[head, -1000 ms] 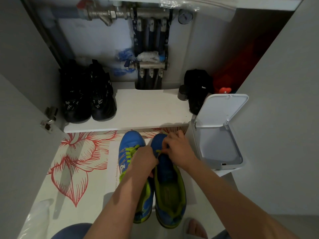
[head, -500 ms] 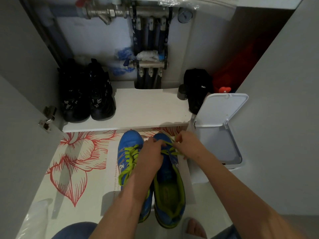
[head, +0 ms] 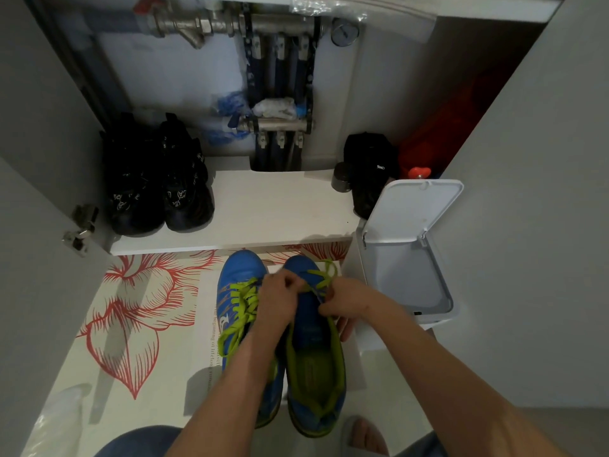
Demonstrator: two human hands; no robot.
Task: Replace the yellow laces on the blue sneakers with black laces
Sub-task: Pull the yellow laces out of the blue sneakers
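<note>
Two blue sneakers stand side by side on the floor, toes pointing away from me. The left sneaker (head: 239,291) still carries its yellow laces (head: 242,303), loose and untied. On the right sneaker (head: 313,351) only a short stretch of yellow lace (head: 324,275) remains near the toe, and its green lining lies exposed. My left hand (head: 278,296) pinches that lace over the right sneaker's front. My right hand (head: 346,300) grips the lace from the other side, fingers curled. No black laces are visible.
A white bin (head: 408,258) with its lid raised stands just right of the sneakers. A white shelf (head: 263,206) ahead holds a black pair of shoes (head: 158,186) and a dark bag (head: 369,169). Pipes (head: 276,77) run up the back wall. The floor mat (head: 131,308) shows red flowers.
Both hands have pulled apart and back toward me over the right sneaker, drawing the yellow lace out of its eyelets; more of the lace now loops free by the toe.
</note>
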